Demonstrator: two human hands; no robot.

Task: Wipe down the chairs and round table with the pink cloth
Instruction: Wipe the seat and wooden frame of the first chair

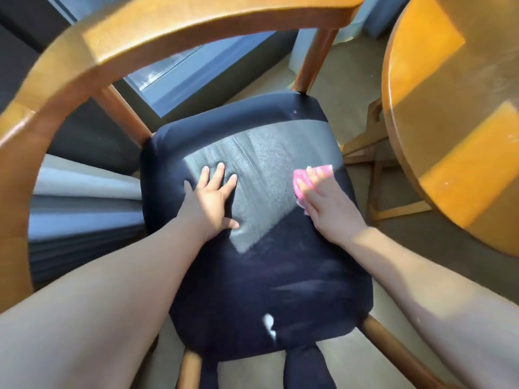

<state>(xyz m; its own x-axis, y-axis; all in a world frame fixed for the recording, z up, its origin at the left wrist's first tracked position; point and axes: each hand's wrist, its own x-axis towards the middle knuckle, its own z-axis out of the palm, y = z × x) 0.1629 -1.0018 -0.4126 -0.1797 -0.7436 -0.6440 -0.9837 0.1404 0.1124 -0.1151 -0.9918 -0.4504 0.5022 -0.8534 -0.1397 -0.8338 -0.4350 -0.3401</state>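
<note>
Both hands are down on the chair seat (252,276) from what I can see on my feed. Left hand (212,197) is flat on the dark cushion, fingers spread wide and thumb out to the side, holding nothing. Right hand (327,200) lies flat on top of the pink cloth (300,179), fingers straight, pressing it onto the seat near its right edge. Bits of pink poke out past the fingertips and along the thumb side.

A sunlit patch runs across the cushion between the two hands. The chair's curved wooden back rail (168,26) arcs over the top and left of the view. The round table (449,108) sits off to the right, near the chair but not touching it. Also spotted a small white mark (268,324) near the seat's front edge, can't tell what it is.
</note>
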